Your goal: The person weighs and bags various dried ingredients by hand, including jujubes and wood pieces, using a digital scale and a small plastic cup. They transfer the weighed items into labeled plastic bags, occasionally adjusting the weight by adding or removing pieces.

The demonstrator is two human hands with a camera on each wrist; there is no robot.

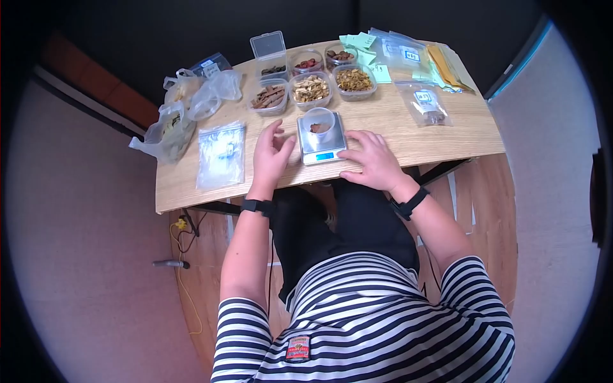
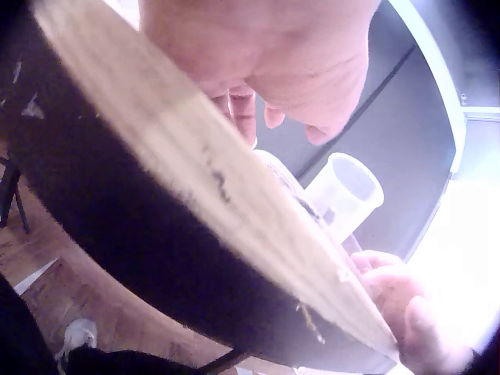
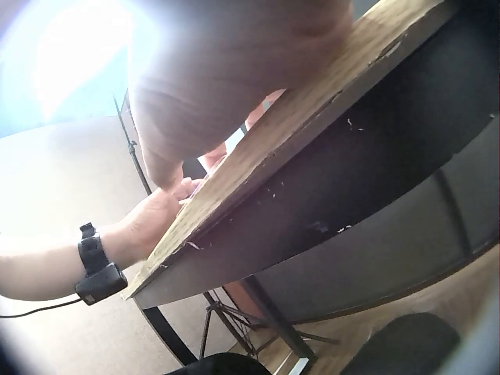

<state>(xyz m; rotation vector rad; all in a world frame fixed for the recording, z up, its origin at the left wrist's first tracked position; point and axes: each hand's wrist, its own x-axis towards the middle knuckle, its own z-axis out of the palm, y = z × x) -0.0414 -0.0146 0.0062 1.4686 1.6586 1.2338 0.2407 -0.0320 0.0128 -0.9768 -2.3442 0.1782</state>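
A small digital scale [image 1: 309,143] with a lit blue display lies near the table's front edge. On its plate stands a clear plastic cup [image 1: 327,117] with a few reddish-brown pieces at the bottom. The left hand [image 1: 273,153] rests at the table edge left of the scale, fingers loosely bent and holding nothing. To the right, the right hand [image 1: 373,161] lies with fingers spread, its fingertips at the scale's front right corner by the display. In the left wrist view the cup [image 2: 344,195] stands upright beyond the wooden table edge.
Behind the scale are several clear tubs of dried goods, including bark strips [image 1: 268,97] and pale slices [image 1: 311,90]. Empty zip bags [image 1: 221,156] and knotted plastic bags [image 1: 172,131] lie left. A labelled bag [image 1: 426,105], green notes [image 1: 381,73] and brown envelopes [image 1: 447,67] lie right.
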